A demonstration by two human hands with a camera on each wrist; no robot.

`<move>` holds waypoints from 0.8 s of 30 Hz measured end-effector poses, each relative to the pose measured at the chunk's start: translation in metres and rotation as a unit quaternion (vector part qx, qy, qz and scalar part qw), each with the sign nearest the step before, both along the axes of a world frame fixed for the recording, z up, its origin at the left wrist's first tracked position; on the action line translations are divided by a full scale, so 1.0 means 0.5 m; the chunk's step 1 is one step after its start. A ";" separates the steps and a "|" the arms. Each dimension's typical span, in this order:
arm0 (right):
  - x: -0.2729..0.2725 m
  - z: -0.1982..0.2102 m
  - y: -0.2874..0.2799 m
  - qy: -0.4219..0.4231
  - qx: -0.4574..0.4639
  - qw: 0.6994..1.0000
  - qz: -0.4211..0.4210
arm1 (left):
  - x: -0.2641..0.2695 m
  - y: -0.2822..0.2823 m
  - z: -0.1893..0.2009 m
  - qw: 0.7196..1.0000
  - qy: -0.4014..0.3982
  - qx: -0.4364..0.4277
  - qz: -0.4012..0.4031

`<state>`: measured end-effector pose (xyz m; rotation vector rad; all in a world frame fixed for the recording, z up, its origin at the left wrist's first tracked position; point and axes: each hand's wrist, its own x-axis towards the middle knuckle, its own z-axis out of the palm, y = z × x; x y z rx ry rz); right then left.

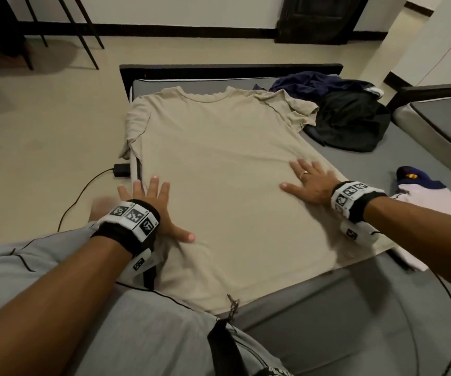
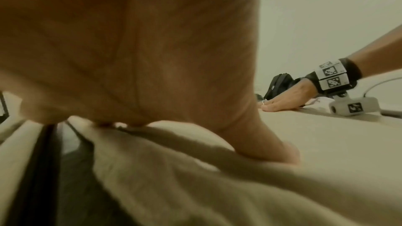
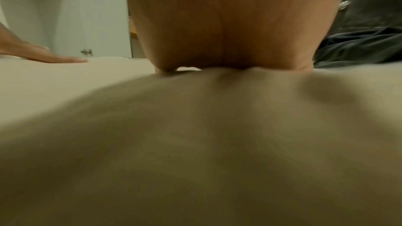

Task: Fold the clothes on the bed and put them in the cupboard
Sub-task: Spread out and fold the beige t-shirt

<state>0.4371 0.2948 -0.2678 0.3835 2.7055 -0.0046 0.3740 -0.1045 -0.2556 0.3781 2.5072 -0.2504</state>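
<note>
On the grey bed [image 1: 354, 164], the beige T-shirt [image 1: 218, 164] lies spread flat, its neck at the far end and its hem near me. My left hand [image 1: 151, 204] rests flat on the shirt's left edge close to the hem, fingers straight and spread, thumb stretched out across the cloth, gripping nothing. My right hand [image 1: 309, 183] presses flat on the shirt's right side, fingers splayed, a ring [image 1: 304, 172] on one of them, and it too grasps nothing. Beyond the shirt's right sleeve, a black garment [image 1: 351, 123] lies crumpled on the bed, touching that sleeve, with a navy garment [image 1: 311, 82] bunched just past it. To the right of the shirt's hem, a white garment [image 1: 436, 204] lies beside my right wrist, a dark blue piece [image 1: 414, 176] at its far end. Left of the shirt, off the bed, a black cable [image 1: 83, 191] runs across the floor to a small black box [image 1: 121, 170].
</note>
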 end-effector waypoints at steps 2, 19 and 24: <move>0.014 0.016 0.037 -0.014 -0.009 0.999 -0.034 | 0.013 0.006 0.020 0.999 0.025 -0.033 -0.029; 0.291 -0.007 0.020 0.004 -0.007 1.000 0.020 | 0.187 0.185 -0.035 0.904 -0.016 0.058 -0.423; 0.293 0.009 0.033 0.011 -0.038 0.999 0.003 | 0.164 0.169 -0.014 0.949 -0.052 0.132 -0.281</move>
